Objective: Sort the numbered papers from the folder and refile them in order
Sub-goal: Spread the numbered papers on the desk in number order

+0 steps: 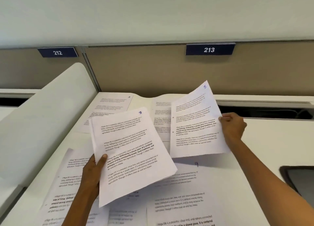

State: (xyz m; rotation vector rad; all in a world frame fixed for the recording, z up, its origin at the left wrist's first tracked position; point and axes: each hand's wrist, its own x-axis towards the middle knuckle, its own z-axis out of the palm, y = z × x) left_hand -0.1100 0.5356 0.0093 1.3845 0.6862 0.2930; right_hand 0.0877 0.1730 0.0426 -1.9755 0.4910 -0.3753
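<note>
Gripping a sheaf topped by page 3 (pixel 129 151) in the left hand (pixel 92 171) | right hand (pixel 232 127) pinching page 5 (pixel 195 122) above the desk (pixel 265 141) | sheets 1 (pixel 115 103) and 9 (pixel 190 191) lying around, dark screen (pixel 299 180) sitting at right

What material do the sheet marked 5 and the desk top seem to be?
Sheet marked 5: thin matte white paper with printed text; it bends in the right hand. Desk top: smooth white surface, probably laminate, though the look leaves this open.
</note>
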